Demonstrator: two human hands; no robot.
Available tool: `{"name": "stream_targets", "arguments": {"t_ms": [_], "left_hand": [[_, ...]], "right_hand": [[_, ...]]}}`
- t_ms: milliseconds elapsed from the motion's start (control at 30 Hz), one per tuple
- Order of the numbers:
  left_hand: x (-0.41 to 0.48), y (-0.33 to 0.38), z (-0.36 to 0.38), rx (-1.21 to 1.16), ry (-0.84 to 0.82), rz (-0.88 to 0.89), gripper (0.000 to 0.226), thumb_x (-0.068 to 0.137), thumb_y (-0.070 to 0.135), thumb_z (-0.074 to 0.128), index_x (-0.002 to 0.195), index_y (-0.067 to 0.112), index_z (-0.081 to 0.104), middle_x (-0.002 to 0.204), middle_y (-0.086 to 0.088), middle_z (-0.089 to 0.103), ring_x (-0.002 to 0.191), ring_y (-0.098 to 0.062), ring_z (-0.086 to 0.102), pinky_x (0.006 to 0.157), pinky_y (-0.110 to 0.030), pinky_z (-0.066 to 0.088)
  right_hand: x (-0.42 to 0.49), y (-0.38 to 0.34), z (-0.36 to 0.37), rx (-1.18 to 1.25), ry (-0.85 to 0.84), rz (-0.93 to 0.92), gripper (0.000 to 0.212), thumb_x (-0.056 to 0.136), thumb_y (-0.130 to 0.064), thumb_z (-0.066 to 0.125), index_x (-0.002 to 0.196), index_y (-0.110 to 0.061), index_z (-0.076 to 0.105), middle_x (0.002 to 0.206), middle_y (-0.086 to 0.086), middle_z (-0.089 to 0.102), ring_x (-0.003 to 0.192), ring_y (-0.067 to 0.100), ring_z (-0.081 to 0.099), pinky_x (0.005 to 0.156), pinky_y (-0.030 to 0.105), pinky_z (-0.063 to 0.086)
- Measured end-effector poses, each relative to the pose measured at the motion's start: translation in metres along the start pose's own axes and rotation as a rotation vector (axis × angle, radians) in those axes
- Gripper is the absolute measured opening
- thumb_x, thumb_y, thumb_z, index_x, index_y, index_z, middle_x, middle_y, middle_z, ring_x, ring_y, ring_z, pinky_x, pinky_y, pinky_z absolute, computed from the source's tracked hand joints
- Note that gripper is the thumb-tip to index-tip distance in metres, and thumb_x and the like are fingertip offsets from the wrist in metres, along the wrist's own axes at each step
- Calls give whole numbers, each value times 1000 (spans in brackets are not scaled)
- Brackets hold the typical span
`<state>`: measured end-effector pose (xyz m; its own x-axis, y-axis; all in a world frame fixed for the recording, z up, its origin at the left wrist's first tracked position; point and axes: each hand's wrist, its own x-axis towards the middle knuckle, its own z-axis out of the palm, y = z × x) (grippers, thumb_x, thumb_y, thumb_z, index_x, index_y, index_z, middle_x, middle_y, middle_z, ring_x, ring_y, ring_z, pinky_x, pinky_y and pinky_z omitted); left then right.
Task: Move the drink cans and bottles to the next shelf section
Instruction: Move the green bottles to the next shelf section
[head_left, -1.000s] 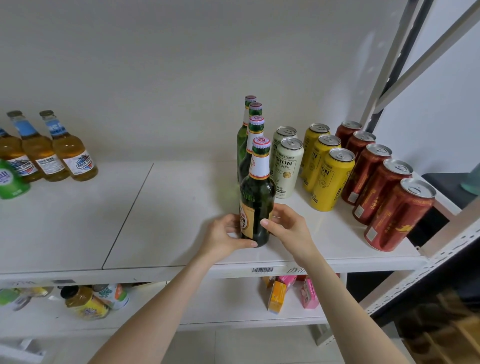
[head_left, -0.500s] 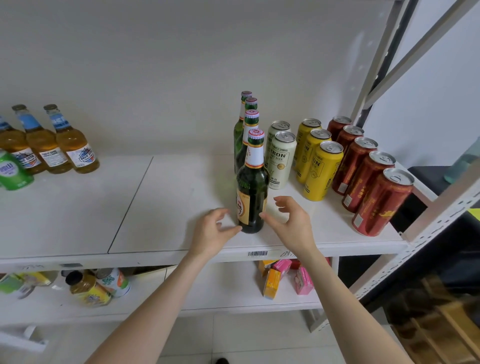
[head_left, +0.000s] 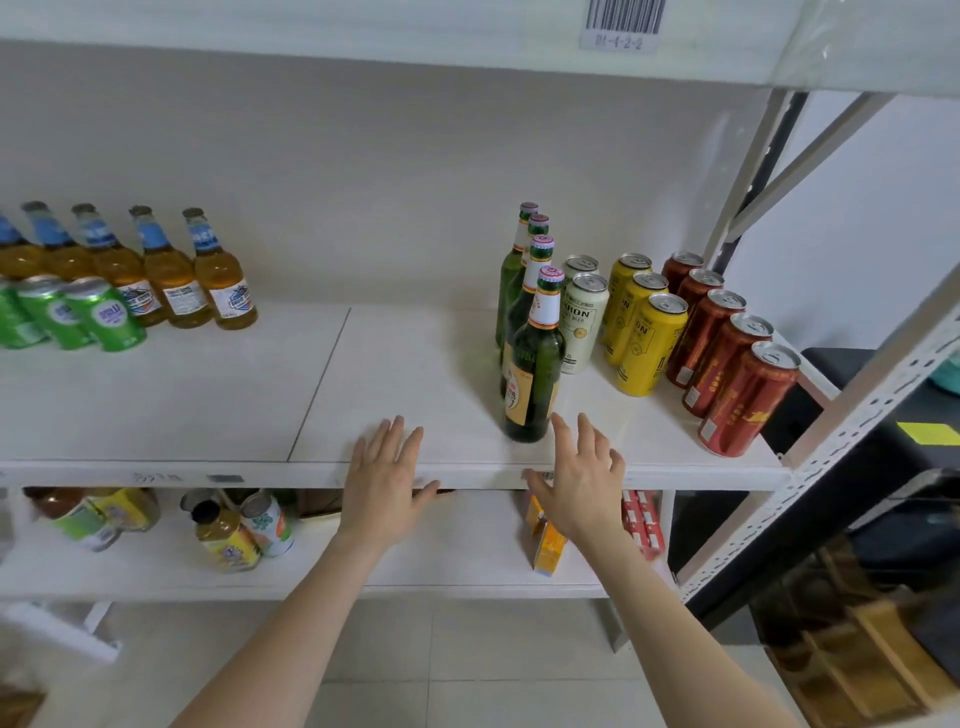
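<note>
both empty hands (head_left: 387, 480) (head_left: 584, 480) beside upright green bottle (head_left: 532, 382)

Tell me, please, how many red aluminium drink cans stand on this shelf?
5 red aluminium drink cans, one row at the white shelf's right end: nearest the front edge, second, third, fourth, rearmost. Another behind could be hidden.

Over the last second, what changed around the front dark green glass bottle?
Both the left hand and right hand let go of the dark green glass bottle and drew back toward the white shelf's front edge, fingers now open. The bottle stays upright, heading its row; the yellow metal cans and red metal cans beside it have not moved.
</note>
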<state>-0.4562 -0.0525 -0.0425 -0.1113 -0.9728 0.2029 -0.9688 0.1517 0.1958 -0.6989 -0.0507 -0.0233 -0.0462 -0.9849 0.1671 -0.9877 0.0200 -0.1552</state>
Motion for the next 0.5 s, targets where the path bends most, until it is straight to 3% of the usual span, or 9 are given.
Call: {"name": "stream_targets", "arguments": {"t_ms": [500], "left_hand": [[-36,-164,-64,162,-67,46,74,98,55,41,158,24,11,167,-7,2,154,-25,-3,123,-47,1]], "right_hand": [[-41,-175,13,-38,18,-40,78,95,-58,47,156,-22,14,164,9,20,150,29,17,118,55,21]]}}
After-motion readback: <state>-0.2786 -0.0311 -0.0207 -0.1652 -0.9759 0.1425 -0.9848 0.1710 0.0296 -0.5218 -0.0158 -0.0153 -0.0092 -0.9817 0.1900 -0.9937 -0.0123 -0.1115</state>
